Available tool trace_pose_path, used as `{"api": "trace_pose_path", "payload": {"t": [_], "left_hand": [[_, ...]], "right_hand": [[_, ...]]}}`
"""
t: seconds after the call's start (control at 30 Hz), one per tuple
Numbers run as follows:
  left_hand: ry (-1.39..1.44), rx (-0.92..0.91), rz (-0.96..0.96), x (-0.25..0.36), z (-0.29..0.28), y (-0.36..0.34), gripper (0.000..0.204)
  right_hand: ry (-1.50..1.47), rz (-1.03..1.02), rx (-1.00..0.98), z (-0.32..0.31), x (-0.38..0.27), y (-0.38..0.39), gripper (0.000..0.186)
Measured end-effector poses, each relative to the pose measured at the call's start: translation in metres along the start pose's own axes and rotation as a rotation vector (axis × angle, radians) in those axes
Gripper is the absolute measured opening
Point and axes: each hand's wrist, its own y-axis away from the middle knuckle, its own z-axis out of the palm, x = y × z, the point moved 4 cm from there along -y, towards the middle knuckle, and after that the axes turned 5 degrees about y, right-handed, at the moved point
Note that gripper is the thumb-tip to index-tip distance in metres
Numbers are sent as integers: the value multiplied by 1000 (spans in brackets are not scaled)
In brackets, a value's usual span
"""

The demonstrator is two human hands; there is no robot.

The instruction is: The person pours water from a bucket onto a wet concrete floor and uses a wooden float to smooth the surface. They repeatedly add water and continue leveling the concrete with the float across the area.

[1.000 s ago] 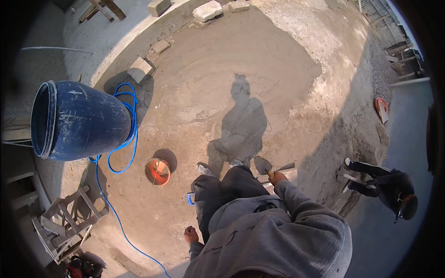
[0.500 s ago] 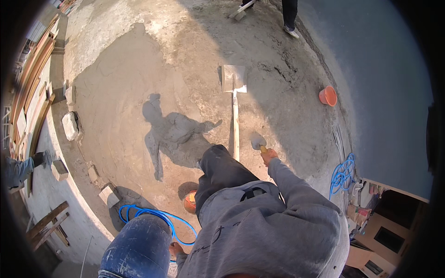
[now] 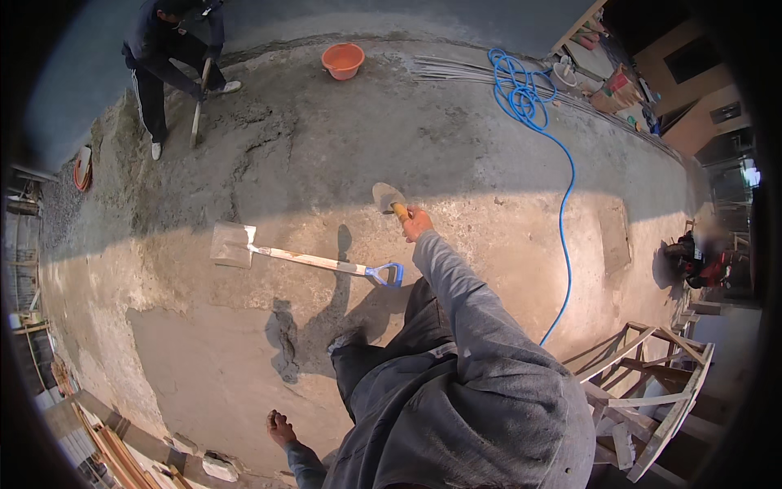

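A trowel (image 3: 387,197) with a rounded grey blade and a yellowish handle is in my right hand (image 3: 417,222), its fingers wrapped round the grip. The blade points away from me, above the concrete floor. To the left of it a shovel (image 3: 306,259) lies flat, with a wooden shaft, a blue D-handle and a pale square blade. My left hand (image 3: 281,428) hangs low over the smooth wet mortar (image 3: 212,359), fingers curled; a dark spot shows at their tips, too small to name. A small heap of mortar (image 3: 285,338) sits beyond it.
An orange bucket (image 3: 343,61) stands by the far wall. A co-worker (image 3: 175,65) at the far left works a long-handled tool. A blue hose (image 3: 568,212) snakes along the right, past thin metal rods (image 3: 456,69). A wooden frame (image 3: 652,391) stands at the near right.
My view has swung to the right, bringing the co-worker, coiled hose and wooden frame further in. The blue drum has left view. My left hand now appears over the mortar; my right still grips the trowel.
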Motion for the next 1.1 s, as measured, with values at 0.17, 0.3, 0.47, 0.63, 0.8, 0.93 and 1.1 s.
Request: {"api": "trace_pose_path", "payload": {"t": [0.17, 0.3, 0.47, 0.63, 0.8, 0.93, 1.1], "left_hand": [[-256, -173, -4, 32, 179, 63, 20], [-588, -568, -44, 99, 401, 183, 25], [-743, -883, 495, 225, 597, 238, 34], [-626, -836, 725, 319, 768, 264, 32], [-1061, -771, 668, 310, 875, 281, 29], [-1295, -824, 746, 329, 980, 350, 27], [-1466, -946, 1096, 353, 1196, 463, 30]], "right_hand": [[23, -150, -91, -164, 62, -4, 78], [341, 177, -64, -336, 330, 29, 68], [252, 788, 464, -538, 476, 196, 68], [-7, 650, 672, -600, 540, 248, 39], [-277, 800, 518, -571, 496, 166, 50], [-137, 708, 462, -573, 409, 112, 62], [-541, 755, 471, -576, 424, 67, 75]]}}
